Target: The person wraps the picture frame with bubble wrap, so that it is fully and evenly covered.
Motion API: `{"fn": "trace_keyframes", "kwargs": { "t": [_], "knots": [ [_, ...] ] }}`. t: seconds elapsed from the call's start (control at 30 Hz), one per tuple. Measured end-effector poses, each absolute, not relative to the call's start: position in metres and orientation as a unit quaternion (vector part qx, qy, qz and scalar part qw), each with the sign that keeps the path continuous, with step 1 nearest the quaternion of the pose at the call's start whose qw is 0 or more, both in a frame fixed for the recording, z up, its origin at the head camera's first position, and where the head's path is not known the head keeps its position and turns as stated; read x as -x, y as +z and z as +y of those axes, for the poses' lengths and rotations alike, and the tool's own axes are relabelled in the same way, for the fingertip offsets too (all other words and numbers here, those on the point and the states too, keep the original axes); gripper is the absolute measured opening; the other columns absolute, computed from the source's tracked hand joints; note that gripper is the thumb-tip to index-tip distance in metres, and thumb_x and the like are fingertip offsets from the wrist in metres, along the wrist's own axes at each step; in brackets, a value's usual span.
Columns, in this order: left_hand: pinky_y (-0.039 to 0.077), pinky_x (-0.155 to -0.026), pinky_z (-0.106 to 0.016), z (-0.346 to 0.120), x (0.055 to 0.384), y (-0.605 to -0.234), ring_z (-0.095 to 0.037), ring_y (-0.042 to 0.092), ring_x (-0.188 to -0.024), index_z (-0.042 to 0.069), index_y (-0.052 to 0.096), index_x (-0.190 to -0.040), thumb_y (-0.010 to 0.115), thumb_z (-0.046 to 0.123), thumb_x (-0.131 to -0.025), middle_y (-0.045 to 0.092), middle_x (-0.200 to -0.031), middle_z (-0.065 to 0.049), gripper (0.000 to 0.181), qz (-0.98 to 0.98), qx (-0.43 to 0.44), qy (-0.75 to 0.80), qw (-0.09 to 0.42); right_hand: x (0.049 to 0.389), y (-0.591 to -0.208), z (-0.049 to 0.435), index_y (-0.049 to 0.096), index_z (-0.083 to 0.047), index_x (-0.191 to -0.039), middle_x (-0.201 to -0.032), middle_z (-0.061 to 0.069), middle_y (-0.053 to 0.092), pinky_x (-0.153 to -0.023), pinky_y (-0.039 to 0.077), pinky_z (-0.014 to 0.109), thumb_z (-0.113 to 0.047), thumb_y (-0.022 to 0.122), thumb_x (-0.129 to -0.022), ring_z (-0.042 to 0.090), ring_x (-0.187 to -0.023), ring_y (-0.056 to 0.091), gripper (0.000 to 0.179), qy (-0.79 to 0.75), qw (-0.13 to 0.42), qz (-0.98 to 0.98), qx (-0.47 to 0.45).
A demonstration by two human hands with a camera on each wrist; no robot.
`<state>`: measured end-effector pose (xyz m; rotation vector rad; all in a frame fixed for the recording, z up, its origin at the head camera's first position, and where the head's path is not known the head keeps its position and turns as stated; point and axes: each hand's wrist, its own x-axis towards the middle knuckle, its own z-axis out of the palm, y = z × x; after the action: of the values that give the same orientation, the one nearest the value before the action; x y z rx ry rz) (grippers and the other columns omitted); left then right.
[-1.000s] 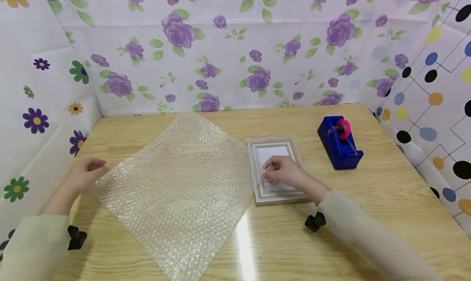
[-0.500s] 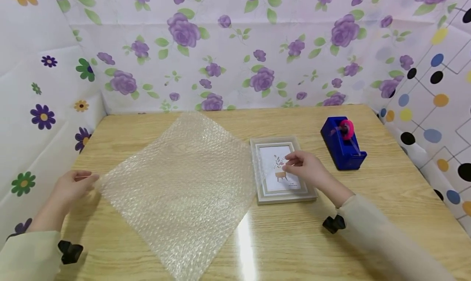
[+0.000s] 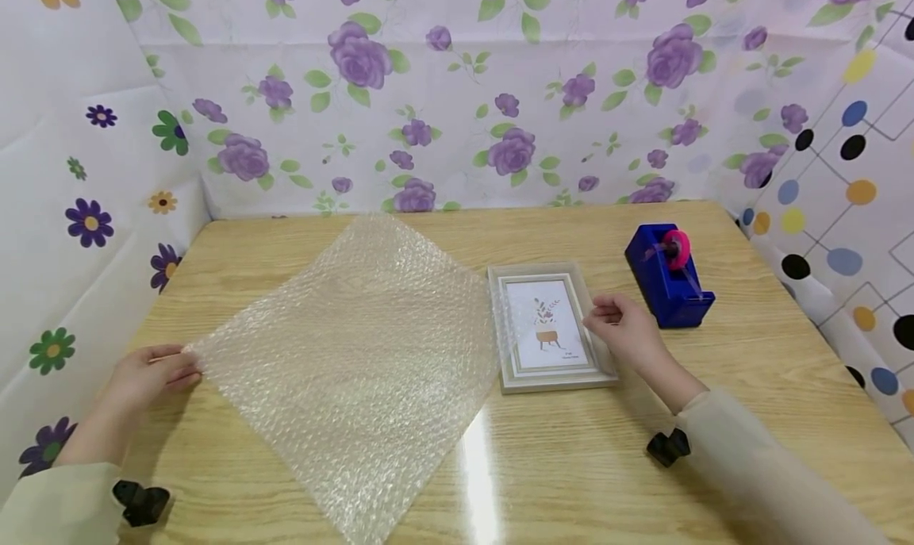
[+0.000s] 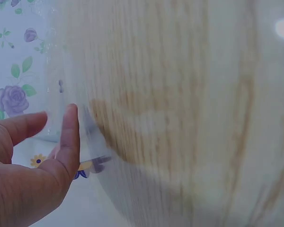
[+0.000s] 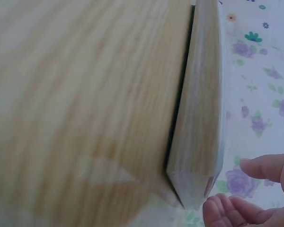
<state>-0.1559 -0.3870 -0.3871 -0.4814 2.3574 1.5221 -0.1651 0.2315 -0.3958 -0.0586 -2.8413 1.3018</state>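
A clear sheet of bubble wrap (image 3: pixel 350 355) lies spread on the table, turned so its corners point left, right, near and far. Its right corner overlaps the left side of a pale picture frame (image 3: pixel 507 374) holding a print of a potted plant. My left hand (image 3: pixel 153 377) is at the sheet's left corner, fingertips right at its edge; in the left wrist view, thumb and finger stand apart. Beside the picture frame's right edge is my right hand (image 3: pixel 631 335), fingers loosely bent. The right wrist view shows the frame's side edge (image 5: pixel 194 118) close to these fingertips, with nothing between them.
A blue tape dispenser (image 3: pixel 667 279) with a pink-cored roll stands at the back right of the wooden table (image 3: pixel 571 466). Floral and dotted sheets (image 3: pixel 428 93) wall in the back and both sides.
My right hand has moved right from over the picture frame to its right edge, uncovering the print. My left hand drew back from the bubble wrap's corner, then came back to it.
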Motion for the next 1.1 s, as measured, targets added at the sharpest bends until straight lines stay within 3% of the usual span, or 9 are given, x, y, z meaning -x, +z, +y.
{"fn": "trace_keyframes", "kwargs": {
  "t": [0.13, 0.33, 0.63, 0.83, 1.1],
  "knots": [
    [0.056, -0.072, -0.017, -0.386, 0.153, -0.390, 0.005, 0.063, -0.073, -0.023, 0.012, -0.138, 0.042, 0.013, -0.100, 0.057, -0.079, 0.018, 0.060, 0.815, 0.158, 0.540, 0.136, 0.162, -0.398, 0.235, 0.056, 0.012, -0.116, -0.107, 0.027, 0.062, -0.082, 0.053, 0.033, -0.011, 0.065, -0.088, 0.034, -0.097, 0.061, 0.038, 0.409, 0.009, -0.912, 0.028],
    [0.056, -0.072, -0.018, -0.386, 0.151, -0.391, 0.005, 0.062, -0.073, -0.023, 0.020, -0.133, 0.042, 0.014, -0.100, 0.058, -0.079, 0.018, 0.054, 0.798, 0.157, 0.566, 0.133, 0.161, -0.401, 0.237, 0.057, 0.015, -0.115, -0.107, 0.028, 0.062, -0.085, 0.052, 0.043, -0.015, 0.065, -0.088, 0.036, -0.098, 0.060, 0.041, 0.391, -0.038, -0.919, 0.042],
    [0.055, -0.071, -0.016, -0.381, 0.153, -0.391, 0.005, 0.061, -0.073, -0.021, 0.030, -0.130, 0.043, 0.015, -0.100, 0.058, -0.080, 0.019, 0.049, 0.805, 0.155, 0.556, 0.137, 0.159, -0.396, 0.244, 0.063, 0.011, -0.110, -0.102, 0.022, 0.065, -0.066, 0.051, 0.025, -0.019, 0.066, -0.088, 0.024, -0.086, 0.058, 0.038, 0.374, -0.110, -0.918, 0.077],
    [0.055, -0.070, -0.016, -0.381, 0.154, -0.394, 0.005, 0.061, -0.072, -0.017, 0.037, -0.124, 0.043, 0.013, -0.100, 0.058, -0.079, 0.017, 0.039, 0.801, 0.167, 0.559, 0.134, 0.161, -0.399, 0.245, 0.066, 0.009, -0.107, -0.096, 0.018, 0.067, -0.060, 0.048, 0.020, -0.018, 0.067, -0.086, 0.019, -0.081, 0.058, 0.034, 0.373, -0.099, -0.919, 0.082],
    [0.055, -0.069, -0.015, -0.383, 0.154, -0.399, 0.004, 0.062, -0.071, -0.014, 0.041, -0.119, 0.045, 0.012, -0.099, 0.060, -0.076, 0.017, 0.033, 0.788, 0.162, 0.579, 0.129, 0.160, -0.398, 0.242, 0.066, 0.007, -0.108, -0.101, 0.020, 0.067, -0.062, 0.048, 0.021, -0.019, 0.065, -0.087, 0.023, -0.086, 0.058, 0.034, 0.372, -0.085, -0.920, 0.095]
  ]
}}
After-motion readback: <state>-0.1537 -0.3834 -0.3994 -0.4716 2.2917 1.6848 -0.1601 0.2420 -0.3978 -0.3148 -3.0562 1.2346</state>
